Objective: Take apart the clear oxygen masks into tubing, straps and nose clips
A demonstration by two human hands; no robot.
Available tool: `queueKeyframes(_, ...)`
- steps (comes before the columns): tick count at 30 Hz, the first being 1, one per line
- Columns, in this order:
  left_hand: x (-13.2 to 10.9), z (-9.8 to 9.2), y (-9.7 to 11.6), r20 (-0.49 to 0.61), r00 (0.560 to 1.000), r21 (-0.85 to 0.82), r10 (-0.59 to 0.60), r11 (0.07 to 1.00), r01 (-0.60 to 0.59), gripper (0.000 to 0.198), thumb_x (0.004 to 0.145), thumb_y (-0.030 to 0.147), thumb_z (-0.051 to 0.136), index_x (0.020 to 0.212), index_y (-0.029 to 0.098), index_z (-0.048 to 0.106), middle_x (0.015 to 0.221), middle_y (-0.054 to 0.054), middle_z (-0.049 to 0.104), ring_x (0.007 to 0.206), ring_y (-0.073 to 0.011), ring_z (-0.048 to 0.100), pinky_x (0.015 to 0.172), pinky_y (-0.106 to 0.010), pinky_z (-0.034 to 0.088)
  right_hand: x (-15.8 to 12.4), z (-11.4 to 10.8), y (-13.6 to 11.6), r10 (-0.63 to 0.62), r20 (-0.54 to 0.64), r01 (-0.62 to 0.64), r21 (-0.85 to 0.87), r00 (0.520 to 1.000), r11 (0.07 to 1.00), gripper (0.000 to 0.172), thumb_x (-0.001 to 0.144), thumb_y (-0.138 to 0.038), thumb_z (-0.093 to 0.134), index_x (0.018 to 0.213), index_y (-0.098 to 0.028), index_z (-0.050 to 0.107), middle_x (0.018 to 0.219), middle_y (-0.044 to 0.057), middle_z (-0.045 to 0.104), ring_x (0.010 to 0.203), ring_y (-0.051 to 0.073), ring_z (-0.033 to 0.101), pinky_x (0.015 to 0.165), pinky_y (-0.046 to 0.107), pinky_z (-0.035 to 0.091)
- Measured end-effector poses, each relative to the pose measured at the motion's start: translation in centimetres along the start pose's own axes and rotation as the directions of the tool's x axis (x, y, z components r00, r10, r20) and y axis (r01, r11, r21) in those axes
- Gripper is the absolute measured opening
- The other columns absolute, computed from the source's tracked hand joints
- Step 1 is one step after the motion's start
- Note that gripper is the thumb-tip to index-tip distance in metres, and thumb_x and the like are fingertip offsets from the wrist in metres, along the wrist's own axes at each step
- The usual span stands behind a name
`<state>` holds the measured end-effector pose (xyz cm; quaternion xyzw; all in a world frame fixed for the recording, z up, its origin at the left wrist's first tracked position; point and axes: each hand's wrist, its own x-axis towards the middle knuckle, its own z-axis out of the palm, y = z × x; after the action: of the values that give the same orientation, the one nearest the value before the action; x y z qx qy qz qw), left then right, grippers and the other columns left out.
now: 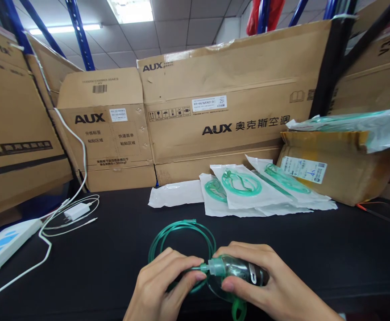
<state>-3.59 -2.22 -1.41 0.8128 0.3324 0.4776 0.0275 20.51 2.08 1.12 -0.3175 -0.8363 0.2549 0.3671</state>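
From the head view, holding a clear mask [237, 267] in the right hand [265, 278], over the black surface [111, 263] — thumb on the near side, fingers [246, 250] curled over the far side, closed on it. With the left hand [161, 283], just left of the mask, pinching a small green fitting [204, 267] between narrowed fingers and thumb. Holding it at the pale green collar [217, 266] on the mask's left end; cannot tell how far in. Can make out a green strap [238, 308] below the mask, on the near side. Behind the mask and to its left, can see green tubing [178, 225] looped on the surface. Farther behind the mask, can see overlapping packets [242, 183] of green tubes and a plain white packet [176, 194]. Well left of the mask, can see a white charger [77, 211] and a power strip [12, 245]. Farthest behind the mask, can see AUX cartons [221, 142] standing side by side — and, behind it to the right, a smaller labelled carton [338, 165] topped with another packet [380, 127]
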Motion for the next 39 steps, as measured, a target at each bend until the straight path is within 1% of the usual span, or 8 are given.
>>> queueKeyframes(5,-0.1,0.2,-0.3,-0.005,0.999,0.027,0.044,0.999,-0.044,0.02,0.102,0.014,0.068,0.12,0.02,0.068,0.092,-0.002,0.077,0.075,-0.014,0.071,0.071,-0.023,0.057,0.0,0.1,0.1,-0.031,0.001,0.031,0.025,1.0,0.999,0.045,0.089,-0.068,0.068,0.098,-0.027,0.083,0.089,0.003,0.082,0.076,0.022,0.075,0.069,0.029,0.056)
queueKeyframes(8,-0.1,0.3,-0.5,-0.013,0.999,0.035,0.048,0.998,-0.048,0.018,0.102,0.015,0.067,0.12,0.02,0.068,0.09,-0.002,0.078,0.074,-0.0146,0.071,0.07,-0.023,0.058,-0.1,0.1,0.2,-0.032,-0.016,0.033,0.041,0.999,0.999,0.041,0.089,-0.066,0.071,0.097,-0.028,0.082,0.085,0.001,0.081,0.071,0.02,0.073,0.071,0.028,0.056)
queueKeyframes(13,-0.2,0.2,-0.6,0.005,0.998,0.029,0.06,0.998,-0.061,0.019,0.102,0.014,0.067,0.12,0.019,0.068,0.089,-0.003,0.078,0.073,-0.0155,0.071,0.069,-0.024,0.059,0.0,0.3,0.3,-0.022,-0.027,0.024,0.047,0.999,0.999,0.031,0.087,-0.056,0.079,0.101,-0.029,0.083,0.092,0.002,0.083,0.078,0.022,0.076,0.073,0.027,0.057)
queueKeyframes(21,-0.2,0.1,-1.0,0.026,1.0,0.022,0.002,1.0,-0.003,0.022,0.101,0.016,0.07,0.121,0.022,0.07,0.092,-0.002,0.079,0.077,-0.0154,0.074,0.072,-0.024,0.06,0.3,0.1,0.6,-0.015,-0.076,0.024,0.116,0.997,0.993,0.032,0.08,-0.031,0.089,0.111,-0.033,0.083,0.105,0.0,0.084,0.095,0.022,0.077,0.083,0.025,0.06)
queueKeyframes(27,0.2,-0.4,-1.0,0.049,0.999,-0.028,0.021,0.999,-0.019,0.019,0.102,0.021,0.069,0.12,0.025,0.073,0.096,0.0,0.082,0.078,-0.0142,0.076,0.073,-0.022,0.06,-0.1,0.0,0.3,-0.01,-0.069,0.019,0.141,0.998,0.99,0.034,0.079,-0.027,0.09,0.111,-0.033,0.083,0.109,0.001,0.084,0.107,0.023,0.076,0.092,0.026,0.059)
queueKeyframes(31,-0.1,-0.1,-1.0,0.053,0.999,0.03,-0.008,1.0,0.006,0.015,0.102,0.019,0.068,0.117,0.023,0.071,0.091,-0.001,0.08,0.076,-0.0162,0.075,0.071,-0.025,0.06,0.0,0.1,0.2,-0.029,-0.08,0.037,0.11,0.996,0.993,0.032,0.081,-0.026,0.088,0.112,-0.03,0.083,0.109,0.003,0.083,0.103,0.024,0.076,0.088,0.028,0.06)
queueKeyframes(35,-0.6,0.5,-1.1,0.027,0.999,0.065,-0.018,0.998,0.017,0.011,0.103,0.019,0.066,0.113,0.022,0.068,0.086,0.0,0.076,0.071,-0.0157,0.071,0.067,-0.025,0.056,0.3,0.3,0.4,-0.031,-0.061,0.035,0.07,0.998,0.997,0.035,0.077,-0.024,0.091,0.111,-0.027,0.083,0.105,0.004,0.083,0.097,0.025,0.077,0.083,0.029,0.061)
queueKeyframes(39,-0.8,0.9,-1.0,0.0,0.994,0.031,-0.106,0.994,0.105,0.007,0.105,0.027,0.064,0.108,0.023,0.069,0.085,0.001,0.075,0.073,-0.0151,0.069,0.071,-0.024,0.054,0.2,0.4,0.7,-0.033,-0.056,0.038,0.074,0.998,0.997,0.037,0.077,-0.025,0.091,0.113,-0.027,0.082,0.105,0.004,0.083,0.097,0.024,0.076,0.086,0.03,0.06)
